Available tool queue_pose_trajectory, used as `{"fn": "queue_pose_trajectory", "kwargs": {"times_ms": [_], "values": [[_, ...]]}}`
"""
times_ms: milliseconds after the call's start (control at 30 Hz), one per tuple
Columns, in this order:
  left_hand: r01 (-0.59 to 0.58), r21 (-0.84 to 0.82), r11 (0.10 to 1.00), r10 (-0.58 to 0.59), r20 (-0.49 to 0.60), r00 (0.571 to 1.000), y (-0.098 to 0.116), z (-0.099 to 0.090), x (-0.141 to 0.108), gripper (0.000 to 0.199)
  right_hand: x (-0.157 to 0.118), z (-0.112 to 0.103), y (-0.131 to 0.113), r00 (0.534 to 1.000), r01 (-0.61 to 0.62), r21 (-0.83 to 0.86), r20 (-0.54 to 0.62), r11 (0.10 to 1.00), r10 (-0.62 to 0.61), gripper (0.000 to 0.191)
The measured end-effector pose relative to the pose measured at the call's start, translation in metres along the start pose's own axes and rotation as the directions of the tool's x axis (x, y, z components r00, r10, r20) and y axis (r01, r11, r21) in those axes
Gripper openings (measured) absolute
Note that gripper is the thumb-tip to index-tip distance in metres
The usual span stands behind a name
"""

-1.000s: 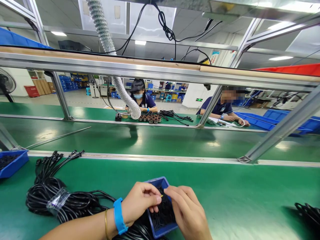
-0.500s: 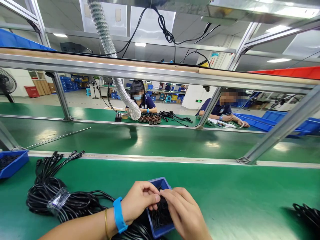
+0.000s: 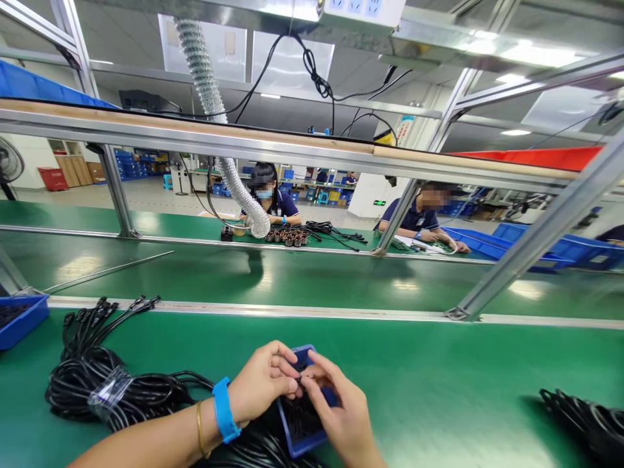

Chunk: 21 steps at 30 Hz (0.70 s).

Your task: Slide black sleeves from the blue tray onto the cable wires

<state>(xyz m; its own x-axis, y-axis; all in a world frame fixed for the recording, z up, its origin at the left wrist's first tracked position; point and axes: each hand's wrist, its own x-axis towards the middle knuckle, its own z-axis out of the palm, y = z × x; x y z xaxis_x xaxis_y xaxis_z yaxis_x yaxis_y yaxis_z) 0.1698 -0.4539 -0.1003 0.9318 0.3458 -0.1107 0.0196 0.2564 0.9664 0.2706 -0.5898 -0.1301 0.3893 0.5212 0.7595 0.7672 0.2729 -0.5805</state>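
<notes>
Over a small blue bin, the fingertips of both hands meet. My left hand, with a blue band and a gold bangle at the wrist, is closed in a pinch. My right hand pinches from the other side, its thumb and fingers bent inward. Between the fingertips a small black part barely shows; its kind is too small to make out. Loose black pieces lie in the bin. Just left of it, partly behind my left forearm, lies a wrapped bundle of black cables.
Another blue bin stands at the left edge, and more black cables lie at right. Metal posts and a shelf rail frame the bench. Two co-workers sit across, beside a hanging flexible duct.
My right hand's fingers have gone from nearly straight to bent, with thumb and fingers spread around the small part. Both hands appear slightly further left as the view has shifted.
</notes>
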Motion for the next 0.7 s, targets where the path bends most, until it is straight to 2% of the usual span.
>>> {"fn": "queue_pose_trajectory", "kwargs": {"times_ms": [67, 133, 200, 333, 433, 500, 600, 700], "values": [[-0.01, 0.001, 1.0, 0.01, -0.015, 1.0, 0.003, 0.0, 0.0, 0.036, -0.001, 0.0, 0.004, 0.992, -0.127, 0.119, 0.01, 0.985, 0.127, 0.042], [-0.013, 0.015, 1.0, 0.014, -0.031, 0.999, 0.006, -0.001, -0.001, 0.036, 0.0, 0.0, 0.006, 0.981, -0.195, 0.142, 0.021, 0.97, 0.194, 0.037], [-0.021, 0.047, 0.999, 0.023, -0.045, 0.999, 0.008, -0.001, -0.002, 0.036, 0.001, -0.001, 0.006, 0.976, -0.22, 0.121, 0.038, 0.968, 0.216, 0.029], [-0.048, 0.089, 0.995, 0.052, -0.038, 0.998, 0.009, 0.0, -0.003, 0.036, 0.005, -0.001, -0.001, 0.967, -0.253, 0.118, 0.068, 0.96, 0.246, 0.035], [-0.057, 0.122, 0.991, 0.061, -0.03, 0.998, 0.008, -0.001, 0.0, 0.037, 0.01, -0.003, -0.007, 0.956, -0.286, 0.087, 0.088, 0.954, 0.278, 0.023], [-0.08, 0.173, 0.982, 0.083, -0.01, 0.997, 0.009, -0.003, -0.001, 0.036, 0.013, -0.006, -0.006, 0.949, -0.301, 0.045, 0.112, 0.953, 0.294, 0.025], [-0.168, 0.305, 0.938, 0.141, 0.108, 0.984, 0.014, -0.007, -0.015, 0.031, 0.015, -0.014, 0.005, 0.937, -0.339, -0.054, 0.074, 0.939, 0.342, 0.028], [-0.278, 0.511, 0.813, 0.134, 0.301, 0.944, 0.013, -0.012, -0.042, 0.022, 0.013, -0.018, 0.026, 0.895, -0.439, -0.213, -0.022, 0.873, 0.445, 0.036]]}}
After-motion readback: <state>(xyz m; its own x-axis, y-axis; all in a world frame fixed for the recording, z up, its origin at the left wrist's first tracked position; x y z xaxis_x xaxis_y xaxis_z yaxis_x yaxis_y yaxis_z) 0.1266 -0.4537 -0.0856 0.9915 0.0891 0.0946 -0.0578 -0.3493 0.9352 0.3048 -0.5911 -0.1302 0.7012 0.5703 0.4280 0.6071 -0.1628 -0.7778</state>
